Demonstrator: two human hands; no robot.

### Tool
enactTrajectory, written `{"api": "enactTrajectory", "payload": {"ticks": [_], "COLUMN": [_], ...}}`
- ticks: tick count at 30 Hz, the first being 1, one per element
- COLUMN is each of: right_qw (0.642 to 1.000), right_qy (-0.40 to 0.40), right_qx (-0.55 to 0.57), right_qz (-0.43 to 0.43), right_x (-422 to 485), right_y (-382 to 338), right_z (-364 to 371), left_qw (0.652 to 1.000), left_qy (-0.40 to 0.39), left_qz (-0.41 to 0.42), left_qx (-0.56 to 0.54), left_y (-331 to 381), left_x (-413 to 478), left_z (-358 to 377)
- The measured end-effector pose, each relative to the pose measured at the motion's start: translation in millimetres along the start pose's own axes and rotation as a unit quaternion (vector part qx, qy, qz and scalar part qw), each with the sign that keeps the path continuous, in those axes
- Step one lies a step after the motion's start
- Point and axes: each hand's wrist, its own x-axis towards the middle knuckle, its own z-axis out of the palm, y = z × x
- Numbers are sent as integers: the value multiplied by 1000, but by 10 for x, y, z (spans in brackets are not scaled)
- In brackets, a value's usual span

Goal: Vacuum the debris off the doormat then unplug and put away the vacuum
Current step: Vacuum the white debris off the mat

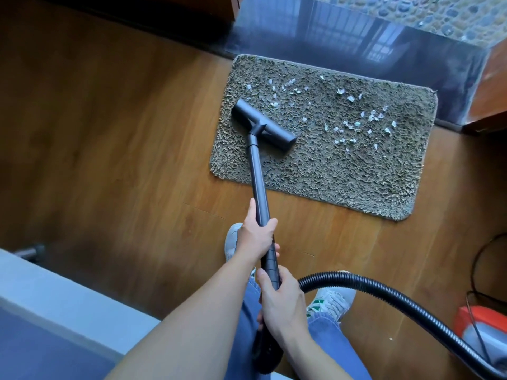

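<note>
The shaggy grey-brown rectangular doormat [343, 174] is lying at about one o'clock from the person's grey sneakers [332, 300], with its far edge touching a dark glossy stone threshold [356, 39] at twelve o'clock. The vacuuming step is being carried out and is judged to be at an early stage. Small white paper-like scraps [354, 124] are lying scattered over the mat's far half, from eleven o'clock round to three o'clock of its centre, while the near strip looks free of them.

The black T-shaped floor nozzle [263, 124] is being rested on the pile at the mat's nine o'clock end, with a few scraps just beyond it. The slim black wand [258, 182] is being gripped by both hands. The left hand [258, 237] is being wrapped round the tube, fingers curled closed, and the right hand [282, 305] is being closed round the ribbed handle nearer the body.

A black corrugated hose [384, 290] is trailing toward four o'clock to a red-and-grey vacuum canister [482, 325], which is partly cut off by the frame. A thin black power cord [477, 259] is looping beside it.

The next move is judged to call for the nozzle being pushed toward two o'clock in overlapping passes, with enough pressure for the deep pile to release the scraps. Unplugging and stowing are not yet being attempted.

The mat is being borne by a warm brown wood-plank floor [123, 133]. A pebbled surface [439, 12] is showing beyond the threshold, and a pale blue-grey ledge [41, 311] at seven o'clock.
</note>
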Motion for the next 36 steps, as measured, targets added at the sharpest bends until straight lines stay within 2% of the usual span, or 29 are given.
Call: {"api": "enactTrajectory", "payload": {"ticks": [10,27,31,36], "right_qw": [999,997,997,998], "right_qy": [-23,15,17,-20], "right_qx": [-47,-69,-63,-47], "right_qz": [2,-32,-51,-24], "right_x": [-293,212,190,3], "right_y": [374,-118,-117,-47], "right_z": [-127,-2,-4,-86], "left_qw": [998,999,999,998], "left_qy": [57,35,41,40], "left_qz": [-21,3,-2,-29], "left_qx": [-2,1,-2,-30], "left_y": [-525,159,148,-61], "left_x": [-258,204,198,23], "left_z": [77,-15,-12,28]}}
